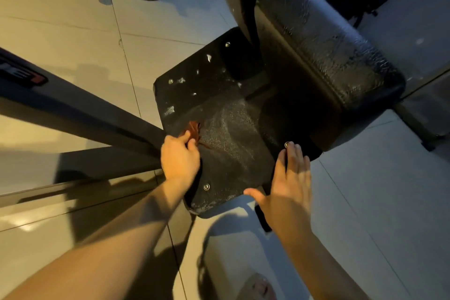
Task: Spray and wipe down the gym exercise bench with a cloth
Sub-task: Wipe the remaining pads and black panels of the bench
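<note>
On seat pad [233, 129], left hand [180, 156] gripped brown cloth [193, 128]; right hand [289, 185] lay flat-fingered. Wiping seemed partway, white specks [170, 110] left.

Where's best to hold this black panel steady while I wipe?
Probably the black panel's near right edge, coming from the right. That edge is clear, with only floor beside it. The open right hand rests there, and the left hand with the cloth occupies the left side.

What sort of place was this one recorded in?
Probably a gym floor. A black padded bench stands beside heavy steel machine frames on pale tiles, and the left hand holds a reddish cloth on a textured black plate.
</note>
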